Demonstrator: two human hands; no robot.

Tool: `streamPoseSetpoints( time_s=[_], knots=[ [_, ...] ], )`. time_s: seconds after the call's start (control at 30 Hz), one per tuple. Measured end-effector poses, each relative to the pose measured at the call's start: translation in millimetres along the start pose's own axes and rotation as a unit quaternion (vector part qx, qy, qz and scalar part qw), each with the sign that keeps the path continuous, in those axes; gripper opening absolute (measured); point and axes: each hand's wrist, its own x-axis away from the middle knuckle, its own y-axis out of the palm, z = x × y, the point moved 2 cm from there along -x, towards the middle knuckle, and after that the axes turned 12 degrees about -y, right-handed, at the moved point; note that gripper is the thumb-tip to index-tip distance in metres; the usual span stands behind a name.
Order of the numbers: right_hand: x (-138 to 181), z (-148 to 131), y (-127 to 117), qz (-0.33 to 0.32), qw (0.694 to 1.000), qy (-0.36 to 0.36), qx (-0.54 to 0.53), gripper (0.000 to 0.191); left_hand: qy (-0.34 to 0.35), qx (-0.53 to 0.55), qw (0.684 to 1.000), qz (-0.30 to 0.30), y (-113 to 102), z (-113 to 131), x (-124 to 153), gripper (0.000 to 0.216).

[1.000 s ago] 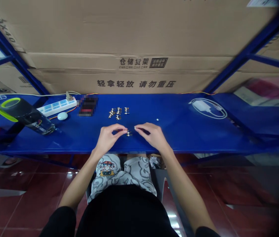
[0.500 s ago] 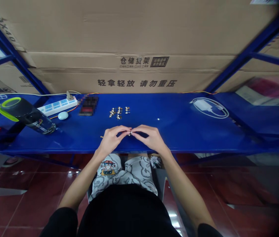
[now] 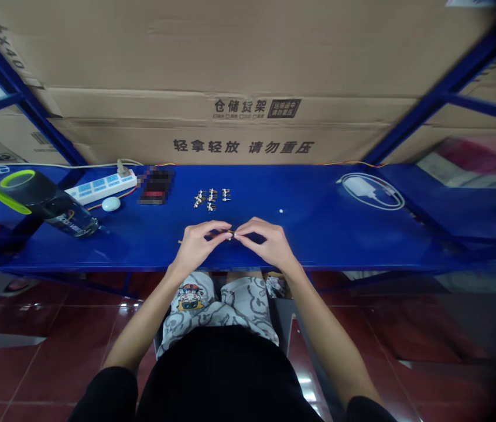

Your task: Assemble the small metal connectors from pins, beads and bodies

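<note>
My left hand [image 3: 197, 243] and my right hand [image 3: 265, 239] meet over the front part of the blue table. Thumb and forefinger of each are pinched on a small white-and-dark piece [image 3: 231, 235], whose exact kind is too small to tell. Thin brownish strands show inside the curve of my left hand. A thin tan tip [image 3: 180, 241] sticks out to the left of that hand. Beyond the hands lie several small pieces with white ends and thin dark and brownish prongs [image 3: 211, 196], grouped in short columns. One tiny white bit [image 3: 281, 211] lies apart, to the right.
At left are a dark bottle with a lime-green lid [image 3: 50, 205], a white power strip [image 3: 101, 186], a pale rounded object [image 3: 111, 203] and a blurred-out dark item [image 3: 156, 186]. A white charger with coiled cable [image 3: 366, 189] lies at right. Blue shelf posts [image 3: 441, 97] flank the table [image 3: 318, 234].
Both hands remain close together at the same place. The fingertips have parted slightly, and more of the small piece and its thin strands shows between them.
</note>
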Motion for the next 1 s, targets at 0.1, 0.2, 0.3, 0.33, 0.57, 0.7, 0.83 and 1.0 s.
streamPoseSetpoints(
  time_s=[0.1, 0.2, 0.3, 0.33, 0.57, 0.7, 0.83, 1.0],
  knots=[
    [-0.9, -0.9, -0.1, 0.011, 1.0, -0.02, 0.004, 0.01, -0.005, 0.0, 1.0, 0.014, -0.3, -1.1, -0.5, 0.018],
    [-1.3, -0.6, 0.0, 0.009, 1.0, -0.018, 0.013, 0.011, -0.005, -0.006, 1.0, -0.001, -0.5, 0.9, -0.8, 0.016],
    [-0.5, 0.3, 0.0, 0.014, 0.999, -0.007, 0.028, 0.012, -0.023, 0.005, 0.999, -0.025, -1.0, 3.4, -1.4, 0.017],
    [-0.2, 0.4, -0.1, 0.019, 0.999, -0.006, 0.034, 0.012, -0.029, 0.012, 0.999, -0.027, -1.3, 3.7, -1.7, 0.017],
    [0.1, 0.2, 0.6, 0.018, 0.999, 0.021, 0.043, 0.016, -0.044, 0.025, 0.998, -0.026, -1.5, -0.5, -2.9, 0.018],
    [-0.1, -0.8, -0.4, 0.024, 0.998, 0.031, 0.038, 0.014, -0.043, 0.025, 0.998, -0.03, -1.7, 1.0, -2.5, 0.016],
    [0.3, -2.1, -2.1, 0.029, 0.999, 0.03, 0.033, 0.013, -0.038, 0.029, 0.998, -0.027, -2.1, 3.1, -1.9, 0.015],
    [0.4, -2.3, -2.4, 0.039, 0.997, 0.053, 0.033, 0.014, -0.041, 0.029, 0.999, -0.02, -2.3, 1.3, -1.6, 0.019]
  ],
)
